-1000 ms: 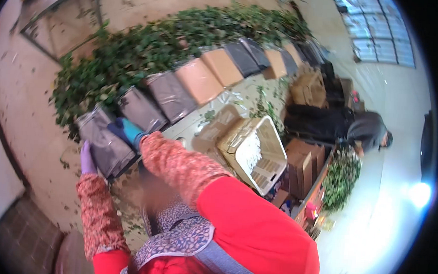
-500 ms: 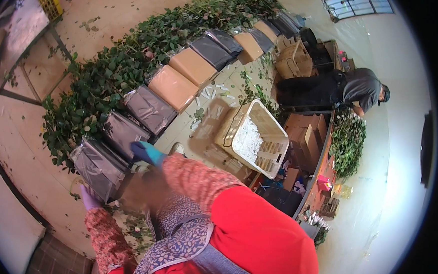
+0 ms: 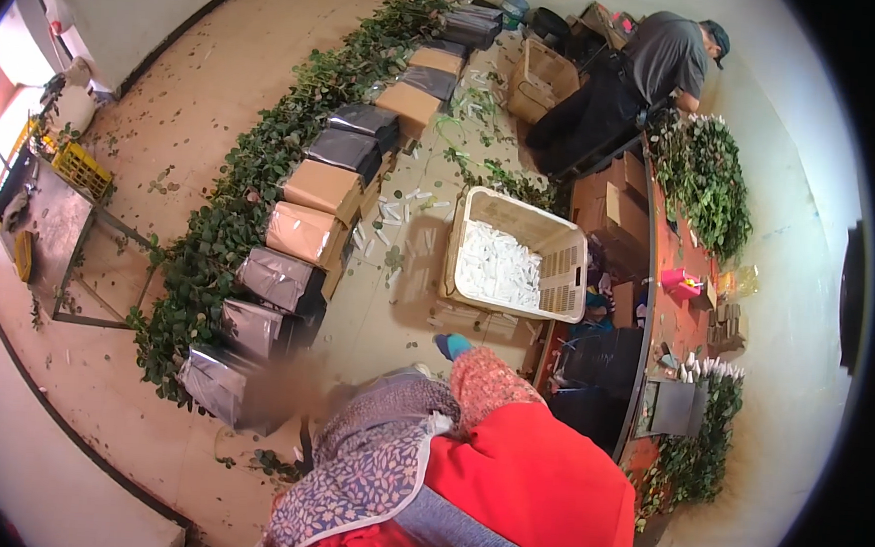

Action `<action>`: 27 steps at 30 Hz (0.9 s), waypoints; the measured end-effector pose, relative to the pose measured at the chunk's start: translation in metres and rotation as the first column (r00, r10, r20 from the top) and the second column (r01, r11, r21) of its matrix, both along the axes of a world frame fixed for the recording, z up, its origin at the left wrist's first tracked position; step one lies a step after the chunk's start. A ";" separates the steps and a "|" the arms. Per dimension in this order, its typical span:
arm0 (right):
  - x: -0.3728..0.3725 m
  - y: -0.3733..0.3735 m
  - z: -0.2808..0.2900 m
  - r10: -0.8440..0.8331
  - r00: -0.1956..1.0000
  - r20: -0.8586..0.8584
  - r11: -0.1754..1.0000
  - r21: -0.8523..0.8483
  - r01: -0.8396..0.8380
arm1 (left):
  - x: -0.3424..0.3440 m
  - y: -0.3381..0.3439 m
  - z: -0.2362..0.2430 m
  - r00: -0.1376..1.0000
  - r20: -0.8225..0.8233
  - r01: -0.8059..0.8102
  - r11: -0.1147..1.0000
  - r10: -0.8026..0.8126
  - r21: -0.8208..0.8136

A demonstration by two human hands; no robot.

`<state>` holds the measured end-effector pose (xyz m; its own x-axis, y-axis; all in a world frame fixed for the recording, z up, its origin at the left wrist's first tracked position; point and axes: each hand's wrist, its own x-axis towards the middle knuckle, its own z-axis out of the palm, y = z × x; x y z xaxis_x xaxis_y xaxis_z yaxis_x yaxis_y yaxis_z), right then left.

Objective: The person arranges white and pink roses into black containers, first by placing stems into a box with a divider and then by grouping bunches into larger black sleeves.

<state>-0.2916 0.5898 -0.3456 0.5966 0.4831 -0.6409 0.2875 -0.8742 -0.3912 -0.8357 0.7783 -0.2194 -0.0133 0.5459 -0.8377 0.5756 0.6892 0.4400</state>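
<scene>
My right hand (image 3: 451, 347), in a teal and dark blue glove, hangs over the floor just in front of the cream plastic basket (image 3: 577, 282); how its fingers are held cannot be made out. White slips (image 3: 498, 262) lie heaped in that basket. My left hand does not show. To my left a long row of leafy stem bunches (image 3: 253, 172) lies on the floor, their ends wrapped in grey sleeves (image 3: 275, 276) and brown cardboard sleeves (image 3: 300, 231). The nearest grey-wrapped bunch (image 3: 212, 382) is partly hidden by a blurred patch.
A workbench (image 3: 673, 323) on the right carries leafy bunches (image 3: 704, 180) and a pink object (image 3: 679, 282). Another person (image 3: 661, 62) leans over its far end by a second basket (image 3: 544, 79). A metal table (image 3: 64, 241) stands at left. Loose slips litter the floor.
My right hand has moved right, from beside the wrapped bunches to near the basket. My left hand has left the view. The whole view has swung, showing more of the bench.
</scene>
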 end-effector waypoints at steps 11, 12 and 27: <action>-0.003 -0.037 0.051 -0.023 0.704 -0.709 0.882 0.318 0.349 | 0.137 -0.075 0.094 0.723 -0.212 0.691 0.691 -0.657 0.214; 0.010 -0.071 0.046 -0.102 0.619 -0.779 0.881 0.219 0.420 | 0.154 -0.084 0.096 0.676 -0.229 0.737 0.649 -0.701 0.189; 0.040 -0.453 -0.021 -0.821 0.177 -0.542 0.430 -0.384 0.817 | 0.231 -0.143 0.083 0.107 -0.342 0.966 0.179 -0.934 -0.187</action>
<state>-0.2520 0.1372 -0.3662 0.1488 -0.0419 -0.9880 -0.8781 -0.4651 -0.1125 -0.6052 0.6348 -0.1365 0.3284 0.3698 -0.8691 0.8310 -0.5505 0.0798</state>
